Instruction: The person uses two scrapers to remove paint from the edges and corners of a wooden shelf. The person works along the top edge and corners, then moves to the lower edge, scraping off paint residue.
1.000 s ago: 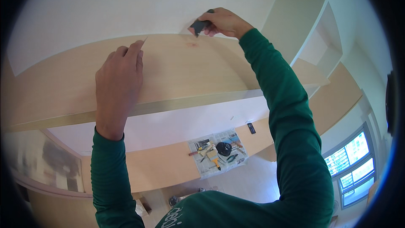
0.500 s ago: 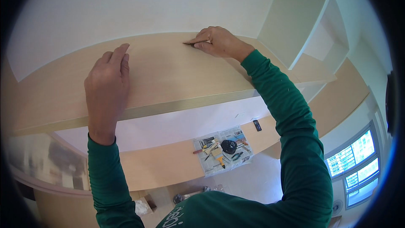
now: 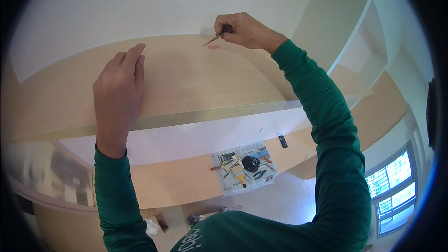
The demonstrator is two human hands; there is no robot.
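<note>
My right hand [image 3: 247,30] is closed round the dark handle of a small pointed blade, which looks like a knife [image 3: 215,38]. Its tip slants down to the left, close to the pale wooden shelf [image 3: 186,81]. A small pinkish-red patch [image 3: 213,47] shows on the wood just right of the tip. Over the shelf's left part, my left hand [image 3: 119,84] has its fingers pressed together and bent, the thumb beside the index finger. A thin edge seems to stick out at those fingertips; what it belongs to is hidden.
White wall [image 3: 158,4] backs the shelf, and a pale partition [image 3: 331,18] rises at its right. Below runs a lower wooden counter [image 3: 182,184] with newspaper [image 3: 228,185] bearing a brush [image 3: 241,179], pliers [image 3: 259,174] and a black bundle [image 3: 251,164]. A dark phone-like device [image 3: 283,141] lies farther right.
My right hand has lifted and turned, so the blade now points down and the pinkish-red patch is uncovered. My left hand has hardly moved.
</note>
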